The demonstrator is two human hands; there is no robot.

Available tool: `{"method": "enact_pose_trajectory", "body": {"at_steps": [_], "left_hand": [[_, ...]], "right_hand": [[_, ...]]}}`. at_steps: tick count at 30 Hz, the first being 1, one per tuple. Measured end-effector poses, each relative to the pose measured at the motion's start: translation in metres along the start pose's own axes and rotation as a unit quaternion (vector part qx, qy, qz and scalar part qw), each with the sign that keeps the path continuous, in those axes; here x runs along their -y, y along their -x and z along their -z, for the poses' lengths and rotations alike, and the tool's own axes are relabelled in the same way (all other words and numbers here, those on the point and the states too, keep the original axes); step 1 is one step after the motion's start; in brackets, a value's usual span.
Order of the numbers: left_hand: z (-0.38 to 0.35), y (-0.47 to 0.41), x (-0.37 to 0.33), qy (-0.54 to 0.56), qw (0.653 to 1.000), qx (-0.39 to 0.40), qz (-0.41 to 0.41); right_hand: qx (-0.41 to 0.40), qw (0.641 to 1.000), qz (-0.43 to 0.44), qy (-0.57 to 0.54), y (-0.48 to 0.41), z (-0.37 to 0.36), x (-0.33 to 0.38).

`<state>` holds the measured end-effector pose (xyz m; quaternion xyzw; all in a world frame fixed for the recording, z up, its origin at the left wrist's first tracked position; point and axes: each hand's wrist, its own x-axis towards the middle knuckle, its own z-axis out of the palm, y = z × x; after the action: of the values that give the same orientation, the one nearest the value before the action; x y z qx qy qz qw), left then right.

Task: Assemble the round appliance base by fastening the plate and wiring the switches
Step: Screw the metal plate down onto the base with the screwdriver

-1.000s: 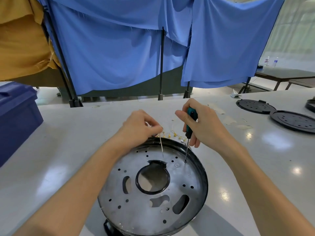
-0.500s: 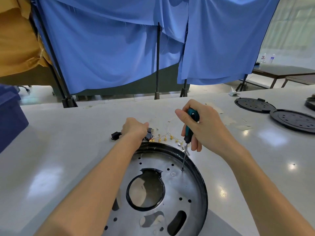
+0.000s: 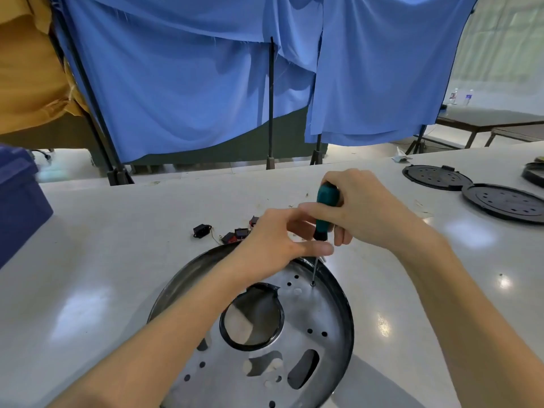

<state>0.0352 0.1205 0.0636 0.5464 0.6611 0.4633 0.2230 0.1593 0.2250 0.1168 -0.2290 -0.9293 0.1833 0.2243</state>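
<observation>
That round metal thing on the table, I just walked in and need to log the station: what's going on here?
A person is screwing down the metal plate inside the round black base. The right hand grips a green-handled screwdriver upright, tip at a hole near the plate's far edge. The left hand reaches in beside the shaft, fingers by it. The small switches with their wires lie loose on the table behind the base.

table [image 3: 117, 275] | round base [image 3: 344, 304] | switches [image 3: 235, 235] | black lids [image 3: 500, 201]
</observation>
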Motion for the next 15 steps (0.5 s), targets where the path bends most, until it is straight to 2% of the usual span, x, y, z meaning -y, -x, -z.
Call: {"method": "enact_pose_trajectory", "body": {"at_steps": [4, 6, 8, 10, 13, 15], "left_hand": [[-0.013, -0.003, -0.007, 0.074, 0.997, -0.035, -0.015], [-0.014, -0.001, -0.006, 0.083, 0.996, -0.026, -0.036], [-0.014, 0.001, -0.003, 0.091, 0.995, -0.01, -0.05], [-0.013, 0.003, -0.002, 0.096, 0.994, 0.012, -0.045], [-0.015, 0.003, -0.001, 0.082, 0.996, 0.038, -0.022], [-0.015, 0.004, 0.001, 0.055, 0.998, 0.032, -0.004]], "right_hand": [[-0.078, 0.987, -0.013, 0.139, 0.0, -0.007, 0.004], [-0.066, 0.993, -0.009, 0.101, 0.002, -0.001, 0.004], [-0.058, 0.998, 0.033, 0.008, 0.004, 0.003, 0.004], [-0.075, 0.994, 0.077, -0.037, 0.006, 0.002, 0.004], [-0.102, 0.992, 0.057, -0.052, 0.005, -0.004, 0.002], [-0.134, 0.99, 0.048, -0.006, 0.005, -0.009, 0.001]]}}
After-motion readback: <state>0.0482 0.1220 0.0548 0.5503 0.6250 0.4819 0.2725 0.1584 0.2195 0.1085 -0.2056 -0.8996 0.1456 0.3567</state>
